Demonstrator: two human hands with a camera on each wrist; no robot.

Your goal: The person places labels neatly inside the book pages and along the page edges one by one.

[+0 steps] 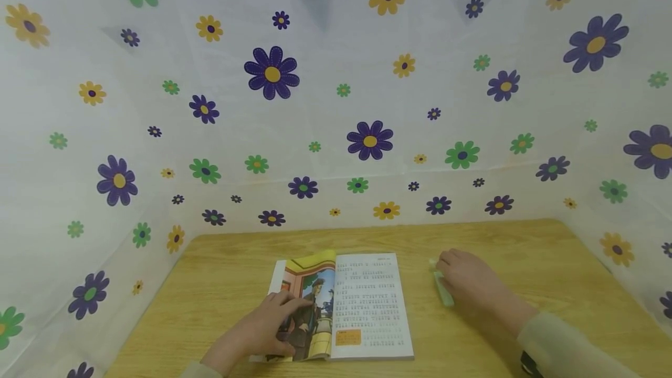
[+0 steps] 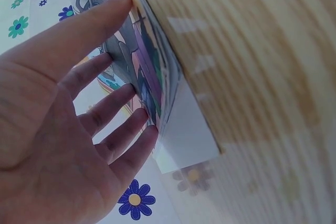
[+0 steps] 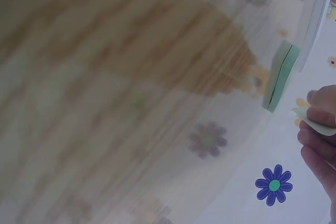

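An open book (image 1: 370, 296) lies on the table, a colour picture on its left page and printed text on its right. My left hand (image 1: 270, 321) rests spread over the left page. In the left wrist view its fairly straight fingers (image 2: 118, 98) touch the page, whose edges bow upward. To the right of the book, my right hand (image 1: 469, 279) pinches a small pale slip of paper (image 3: 316, 124) between thumb and fingers. Just beside that hand lies a light green folded paper strip (image 3: 283, 77), partly covered by the hand in the head view.
The wood-grain table (image 1: 220, 273) carries the book near its front middle. A white sheet with printed flowers (image 1: 315, 115) hangs behind the table and along both sides. The table's glossy surface reflects the flowers in the right wrist view.
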